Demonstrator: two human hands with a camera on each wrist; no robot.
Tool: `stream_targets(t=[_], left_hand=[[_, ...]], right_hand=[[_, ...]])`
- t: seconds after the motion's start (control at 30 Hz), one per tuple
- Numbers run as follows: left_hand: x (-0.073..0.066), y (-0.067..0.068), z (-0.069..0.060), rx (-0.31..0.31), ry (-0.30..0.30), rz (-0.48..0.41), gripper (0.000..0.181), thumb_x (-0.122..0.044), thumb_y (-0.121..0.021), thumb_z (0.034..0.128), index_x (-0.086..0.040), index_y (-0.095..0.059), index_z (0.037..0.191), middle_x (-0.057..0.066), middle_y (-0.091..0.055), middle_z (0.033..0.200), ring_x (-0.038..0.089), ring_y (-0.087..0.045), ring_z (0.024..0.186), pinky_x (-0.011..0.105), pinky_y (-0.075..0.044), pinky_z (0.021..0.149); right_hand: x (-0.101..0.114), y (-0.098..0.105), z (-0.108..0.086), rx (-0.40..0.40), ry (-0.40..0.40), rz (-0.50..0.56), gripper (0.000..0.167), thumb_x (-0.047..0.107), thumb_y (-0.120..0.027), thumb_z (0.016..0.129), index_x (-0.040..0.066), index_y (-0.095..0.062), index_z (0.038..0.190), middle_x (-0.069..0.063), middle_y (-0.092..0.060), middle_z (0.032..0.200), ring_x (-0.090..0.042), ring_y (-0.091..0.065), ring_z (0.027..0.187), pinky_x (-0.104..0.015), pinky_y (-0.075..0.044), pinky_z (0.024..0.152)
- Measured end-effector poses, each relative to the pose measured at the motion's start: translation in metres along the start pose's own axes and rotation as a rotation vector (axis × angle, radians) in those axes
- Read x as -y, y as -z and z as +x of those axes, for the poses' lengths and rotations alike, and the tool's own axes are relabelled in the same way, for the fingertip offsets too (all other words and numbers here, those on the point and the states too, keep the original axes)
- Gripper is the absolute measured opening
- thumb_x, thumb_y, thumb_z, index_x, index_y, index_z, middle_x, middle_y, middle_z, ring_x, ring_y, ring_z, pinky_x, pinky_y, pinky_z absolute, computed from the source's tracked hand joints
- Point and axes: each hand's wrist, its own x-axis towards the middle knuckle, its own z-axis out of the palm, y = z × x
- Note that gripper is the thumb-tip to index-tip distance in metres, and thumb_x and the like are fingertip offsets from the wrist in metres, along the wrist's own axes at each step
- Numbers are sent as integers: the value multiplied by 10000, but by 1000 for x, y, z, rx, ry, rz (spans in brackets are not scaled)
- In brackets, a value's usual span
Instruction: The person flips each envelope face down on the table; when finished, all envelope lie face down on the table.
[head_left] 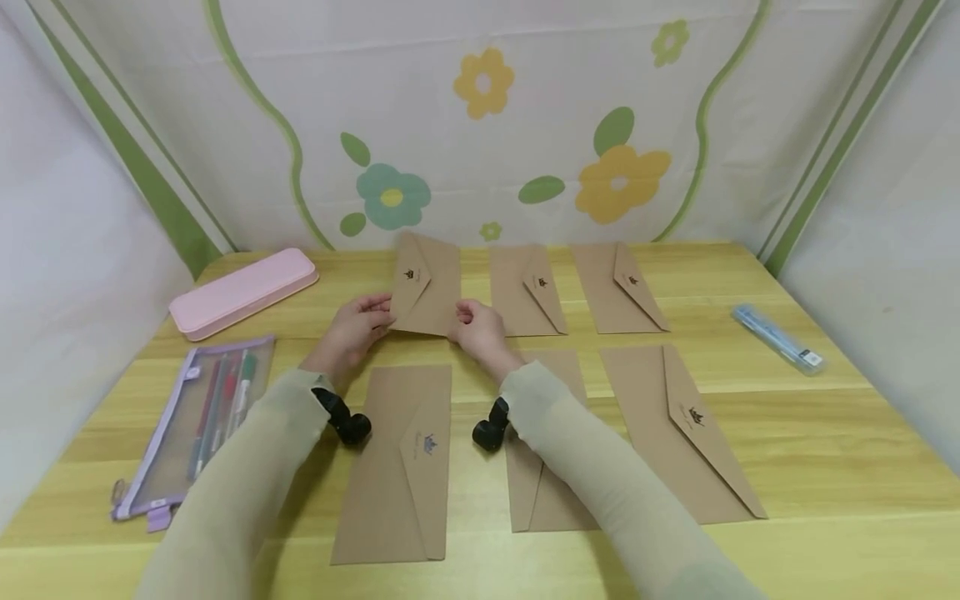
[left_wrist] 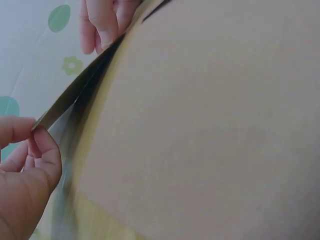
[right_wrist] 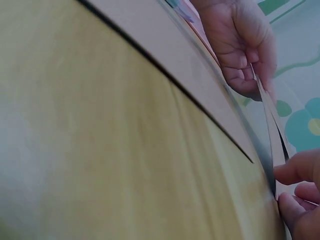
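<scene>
A brown paper envelope (head_left: 438, 292) with a pointed flap and a small dark crown print is tilted up at the back left of the table. My left hand (head_left: 356, 327) pinches its lower left corner between thumb and fingers. At its lower right corner my right hand (head_left: 480, 329) pinches the edge. In the left wrist view the left hand (left_wrist: 27, 175) grips the envelope's thin edge (left_wrist: 67, 100). The right wrist view shows the right hand (right_wrist: 302, 192) holding the other end of that envelope (right_wrist: 272, 130).
More brown envelopes lie flat: two in the back row (head_left: 517, 292), (head_left: 611, 292) and three in front (head_left: 390, 467), (head_left: 558, 500), (head_left: 652, 417). On the left are a pink case (head_left: 247, 292) and a mesh pen pouch (head_left: 168, 450). A light-blue pack (head_left: 777, 337) lies right.
</scene>
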Motion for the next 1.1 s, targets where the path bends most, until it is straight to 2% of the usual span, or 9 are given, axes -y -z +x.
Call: stream_targets(t=[0.27,0.47,0.83,1.1], left_hand=[[-7,-2,-8,10,19,-102,459,31,-460,924,-59,-346,1359,-6,-442,991,78,-500,789,191,-461,699],[-12,-7,-15,19,-33,-184,389,-3,-461,935,-72,-375,1308,-19,-517,845,74,-517,712,201,-473,670],[-27,-23,-20,40,-123,-340,273,23,-459,922,-111,-430,1158,-9,-577,791,98,-544,660,225,-448,635],[-33,-34,-24,27,-157,-355,252,6,-462,926,-150,-447,1124,-1,-567,884,91,-543,684,227,-442,651]], right_hand=[[2,-7,-3,2,19,-5,507,-7,-645,797,27,-521,1288,-105,-574,1234,-219,-516,1142,-298,-445,938],[4,-11,-3,14,-24,50,484,-8,-653,799,42,-543,1267,-88,-581,1211,-222,-524,1114,-305,-457,917],[13,-12,-6,60,-63,250,493,-33,-634,804,25,-523,1280,-131,-553,1245,-250,-518,1155,-304,-459,927],[15,-18,-8,116,-64,408,497,-14,-632,823,1,-495,1300,-177,-531,1249,-254,-541,1093,-319,-476,904]])
